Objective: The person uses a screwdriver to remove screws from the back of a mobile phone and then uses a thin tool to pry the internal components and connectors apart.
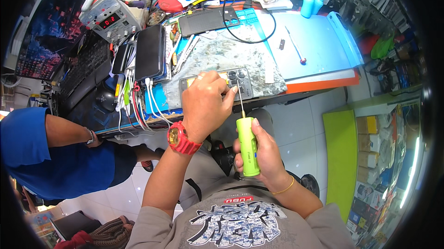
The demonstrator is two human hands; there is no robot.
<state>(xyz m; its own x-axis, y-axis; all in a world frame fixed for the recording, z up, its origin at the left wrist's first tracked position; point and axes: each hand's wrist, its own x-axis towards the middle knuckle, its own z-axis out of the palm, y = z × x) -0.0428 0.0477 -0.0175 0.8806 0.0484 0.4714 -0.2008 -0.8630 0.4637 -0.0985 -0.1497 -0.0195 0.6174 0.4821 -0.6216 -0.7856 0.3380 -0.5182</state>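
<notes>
My left hand [206, 101], a red watch on its wrist, lies across an opened phone [246, 89] at the front edge of the bench. Its fingers are curled and partly hidden, with the thumb beside the phone's round camera openings. In my right hand [267, 158] is a lime-green electric screwdriver [249, 145]. The screwdriver's thin shaft points away from me, its tip over the phone's camera end. Whether the tip sits in a screw is too small to tell.
A stained grey mat [217, 57] lies under the phone. Leftward are a dark phone [150, 52], tangled white cables and a power supply [108, 17]. A detached phone back [208, 21] and a blue mat [314, 40] lie beyond. A person in blue [69, 156] stands at left.
</notes>
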